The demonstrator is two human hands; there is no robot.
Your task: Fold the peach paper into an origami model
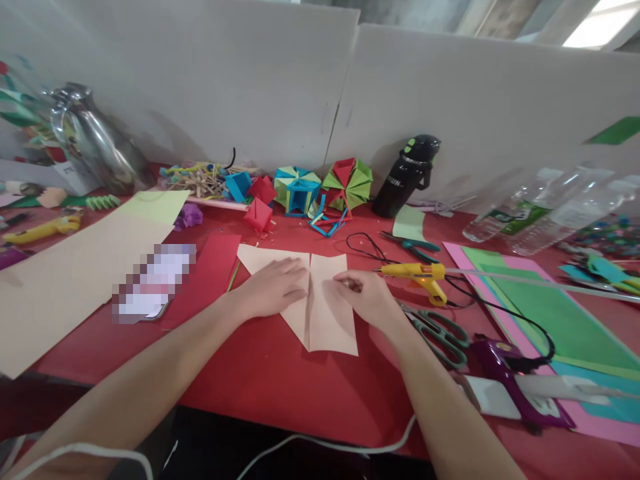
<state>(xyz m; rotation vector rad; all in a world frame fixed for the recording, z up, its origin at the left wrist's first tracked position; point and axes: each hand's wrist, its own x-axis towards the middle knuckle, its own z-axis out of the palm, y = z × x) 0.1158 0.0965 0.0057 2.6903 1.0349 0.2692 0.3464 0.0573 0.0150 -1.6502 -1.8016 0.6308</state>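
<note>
Metal jug (113,150): we find it toward the left of the red worktop (280,393), by the back edge.
Long sheet (75,287): pale paper, slanting from near the back edge toward the front edge.
Phone (160,277): between the long sheet and the red paper; its screen is masked from us.
Red paper (210,267): just left of the folded sheet, partly behind the left forearm.
Left hand (270,287): palm down, fingers extended and slightly apart on the folded sheet's left half; we see nothing clasped.
Folded sheet (330,323): pale paper, mid-worktop, between the paper models (297,190) along the back edge and the front edge. Its left half tapers toward us.
Middle line: we cannot tell crease from meeting edges; we judge the step in hand to be folding and flattening.
Right half: we judge that the next move calls for steadying with the left hand while the right aligns the edge, then pressing evenly.
Right hand (370,293): fingers curled, tips close together over the right half; we cannot tell whether they pinch the paper.
Glue gun (417,271): yellow, just right of the right hand.
Scissors (443,337): beside the right forearm, nearer the front edge.
Coloured sheets (565,313): piled toward the worktop's right.
</note>
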